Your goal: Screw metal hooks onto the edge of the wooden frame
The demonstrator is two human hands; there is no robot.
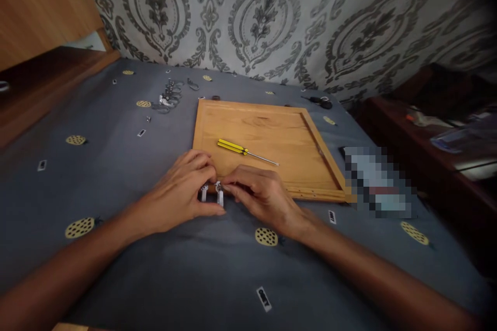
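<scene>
Two small silver metal fittings, a left one [204, 193] and a right one [220, 196], stick out over the near edge of a framed wooden panel [267, 129]. My left hand [186, 186] rests at the panel's near left corner, its fingers curled over the edge and its thumb below the fittings, gripping around them. From the right, my right hand [267, 199] pinches at the top of the right fitting; what lies between its fingertips is too small to make out. A yellow-handled screwdriver [233, 147] lies on the panel, beyond both hands.
Loose metal hardware [169, 97] lies in a pile at the back left of the grey patterned cloth [116, 176]. A dark object like keys [322, 102] sits beyond the panel. On the right is a blurred-out flat object [378, 181]. Wooden furniture [46, 10] stands at left.
</scene>
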